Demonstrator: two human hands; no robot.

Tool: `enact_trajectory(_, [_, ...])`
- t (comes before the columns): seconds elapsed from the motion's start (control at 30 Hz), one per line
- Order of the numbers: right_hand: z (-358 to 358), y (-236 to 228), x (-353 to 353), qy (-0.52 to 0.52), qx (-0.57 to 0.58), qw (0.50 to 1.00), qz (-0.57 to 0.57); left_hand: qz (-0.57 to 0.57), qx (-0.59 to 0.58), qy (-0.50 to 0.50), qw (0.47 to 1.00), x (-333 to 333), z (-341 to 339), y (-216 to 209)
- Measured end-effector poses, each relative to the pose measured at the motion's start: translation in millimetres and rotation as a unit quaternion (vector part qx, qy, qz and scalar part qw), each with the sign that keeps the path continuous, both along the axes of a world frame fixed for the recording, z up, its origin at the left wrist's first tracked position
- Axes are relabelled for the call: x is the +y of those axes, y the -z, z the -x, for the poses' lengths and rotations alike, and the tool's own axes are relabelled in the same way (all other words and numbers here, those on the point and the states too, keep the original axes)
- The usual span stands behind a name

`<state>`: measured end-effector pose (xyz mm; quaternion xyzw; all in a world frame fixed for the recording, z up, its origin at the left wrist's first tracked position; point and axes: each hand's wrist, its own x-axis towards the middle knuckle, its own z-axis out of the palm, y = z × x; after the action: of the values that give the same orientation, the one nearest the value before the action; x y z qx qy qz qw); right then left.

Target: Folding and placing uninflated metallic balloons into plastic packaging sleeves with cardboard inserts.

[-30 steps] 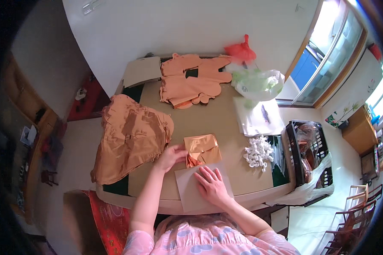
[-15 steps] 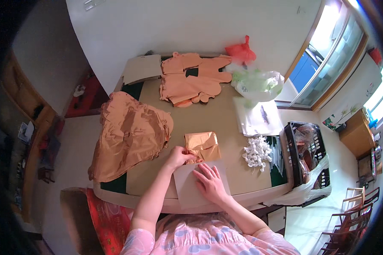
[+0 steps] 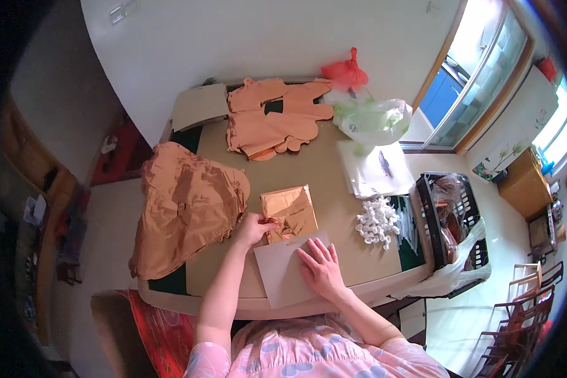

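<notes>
At the table's [image 3: 359, 277] near edge, left hand [image 3: 253, 228] pinches 1 foil sheet [image 3: 288, 213]; right hand [image 3: 321, 268] lies spread, flattening a card [image 3: 280, 272]; folding looks barely begun.

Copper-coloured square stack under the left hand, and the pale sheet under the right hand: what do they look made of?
The copper-coloured square stack looks like thin metallic foil or foil-faced paper: it is shiny, with creases that catch the light. The pale grey sheet looks like matt paper or thin card: flat, dull, no glare. The left hand pinches the foil's edge; the right hand presses the sheet flat.

The right hand [image 3: 321, 269] hides part of the grey card [image 3: 283, 271].
</notes>
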<state>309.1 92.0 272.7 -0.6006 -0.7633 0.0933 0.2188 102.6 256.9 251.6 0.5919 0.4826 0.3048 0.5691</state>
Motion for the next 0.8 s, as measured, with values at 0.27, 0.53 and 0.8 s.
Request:
enact_trajectory(0.27, [4.6,-2.9,2.5,0.009,-0.024,1.000,0.010,0.018,0.009,0.006,1.000,1.5,-0.7,-3.1])
enact_trajectory(0.53, [8.6,0.8,3.4,0.023,-0.020,1.000,-0.004,-0.005,0.040,0.006,0.999,-2.3,3.9,-1.3])
enact_trajectory(0.8, [8.4,4.6,3.3,0.027,-0.026,0.999,-0.014,-0.275,0.146,-0.078,0.947,-53.1,-1.4,-18.1])
